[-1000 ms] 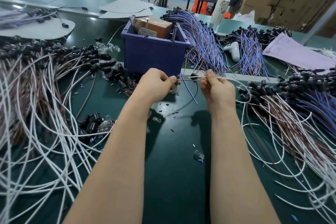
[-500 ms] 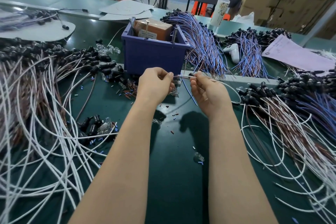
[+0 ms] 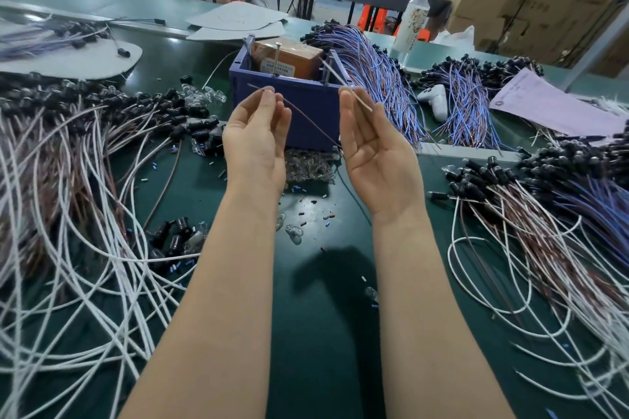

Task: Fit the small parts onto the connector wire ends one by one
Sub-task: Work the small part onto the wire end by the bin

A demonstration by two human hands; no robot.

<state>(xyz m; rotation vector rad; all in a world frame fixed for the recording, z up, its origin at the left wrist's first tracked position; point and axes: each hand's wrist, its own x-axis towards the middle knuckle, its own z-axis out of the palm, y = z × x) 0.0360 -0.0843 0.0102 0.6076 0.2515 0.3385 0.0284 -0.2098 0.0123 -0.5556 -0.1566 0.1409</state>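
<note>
My left hand [image 3: 258,143] is raised in front of the blue bin, palm turned inward, and pinches a thin brown wire [image 3: 306,122] at its fingertips. The wire slants down to the right toward my right hand [image 3: 372,146]. That hand is raised too, palm open toward me, and its fingertips pinch a pale thin wire end [image 3: 362,103]. Tiny red and blue sleeve parts [image 3: 316,211] lie scattered on the green mat below the hands. A heap of small clear parts [image 3: 306,167] sits against the bin's front.
The blue bin [image 3: 306,102] holds a brown box [image 3: 289,59]. Piles of white and brown wires with black connectors spread at left [image 3: 85,153] and right [image 3: 544,214]. Blue wire bundles [image 3: 374,78], a white tool [image 3: 435,100], a bottle [image 3: 413,22] and a pink sheet [image 3: 544,105] lie behind.
Both hands have lifted off the mat and moved apart. They were close together working on one wire end; now the palms face inward and the brown wire hangs between them.
</note>
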